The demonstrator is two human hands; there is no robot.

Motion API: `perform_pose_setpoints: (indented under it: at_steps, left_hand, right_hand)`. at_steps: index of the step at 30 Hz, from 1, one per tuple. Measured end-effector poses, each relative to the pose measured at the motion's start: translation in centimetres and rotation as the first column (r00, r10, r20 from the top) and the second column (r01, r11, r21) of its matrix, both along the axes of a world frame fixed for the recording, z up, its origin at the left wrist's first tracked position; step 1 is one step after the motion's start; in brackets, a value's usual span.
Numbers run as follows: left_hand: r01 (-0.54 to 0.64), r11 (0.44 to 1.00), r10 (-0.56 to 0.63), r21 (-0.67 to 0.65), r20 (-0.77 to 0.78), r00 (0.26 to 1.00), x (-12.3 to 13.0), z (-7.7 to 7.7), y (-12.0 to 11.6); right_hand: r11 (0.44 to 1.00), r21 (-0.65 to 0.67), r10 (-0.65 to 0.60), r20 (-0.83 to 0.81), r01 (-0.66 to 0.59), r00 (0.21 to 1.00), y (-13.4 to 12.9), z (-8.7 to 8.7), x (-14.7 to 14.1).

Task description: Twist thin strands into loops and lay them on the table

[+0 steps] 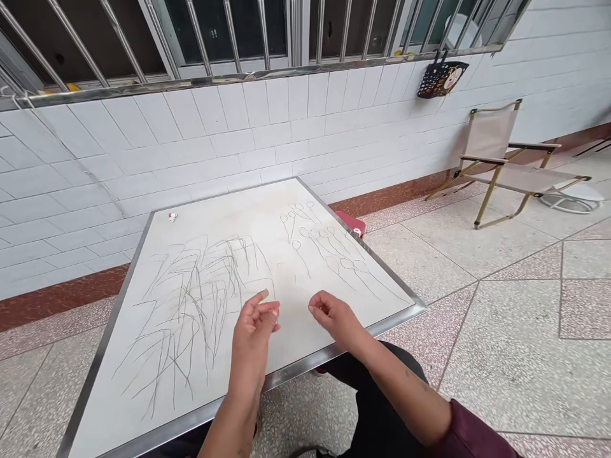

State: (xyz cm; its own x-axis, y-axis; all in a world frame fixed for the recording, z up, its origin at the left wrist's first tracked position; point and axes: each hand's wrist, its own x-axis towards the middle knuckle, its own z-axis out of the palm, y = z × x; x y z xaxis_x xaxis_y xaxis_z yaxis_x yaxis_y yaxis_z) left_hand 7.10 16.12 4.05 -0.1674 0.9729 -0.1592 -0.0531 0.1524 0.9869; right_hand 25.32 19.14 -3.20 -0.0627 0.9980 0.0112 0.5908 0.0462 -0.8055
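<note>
My left hand (255, 324) is raised over the near part of the white table (291, 346), its thumb pressed to curled fingers. A tiny pale spot shows at those fingertips, too small to name. To its right, my right hand (335, 317) is closed in a pinch, with anything in it too fine to see. The hands are apart. Thin dark strands (191, 299), bent and crossing one another, lie spread over the table's left half. Further strands with small loops at one end (329, 235) lie on the right half. Whether they are wire or thread I cannot tell.
A small white and red object (172, 217) sits at the table's far left corner. Metal edging (305, 362) frames the tabletop. Behind stands a tiled wall (229, 146) with barred windows and a hanging black basket (442, 77). A folding chair (506, 162) and a red stool (352, 222) are to the right.
</note>
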Motion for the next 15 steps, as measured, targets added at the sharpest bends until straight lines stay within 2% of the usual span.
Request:
perform_pose_setpoints:
  at_steps: [2, 5, 8, 12, 15]
  left_hand:
    - [-0.025, 1.0, 0.026, -0.01, 0.059, 0.998, -1.4, -0.9, 0.5]
    - [-0.022, 1.0, 0.024, -0.019, 0.119, 0.993, -2.3, -1.6, 0.0]
    - [-0.029, 0.999, 0.033, -0.024, 0.175, 0.984, -2.9, -2.0, -0.8]
    - [-0.088, 0.996, 0.09, -0.019, 0.189, 0.978, -4.2, -2.9, -1.5]
    - [-0.074, 0.997, 0.078, -0.036, 0.14, 0.987, -4.8, -3.7, -2.1]
  right_hand:
    - [0.991, -0.027, 0.12, -0.217, -0.129, 0.969, -2.3, 1.0, -1.5]
    - [0.966, -0.085, 0.196, -0.368, -0.243, 0.909, -4.3, 2.0, -3.1]
    - [0.948, -0.12, 0.224, -0.41, -0.296, 0.884, -4.9, 2.1, -3.9]
    - [0.929, -0.129, 0.273, -0.397, -0.348, 0.876, -5.4, 1.2, -4.9]
    - [0.946, -0.122, 0.235, -0.376, -0.299, 0.896, -5.7, 0.5, -6.0]
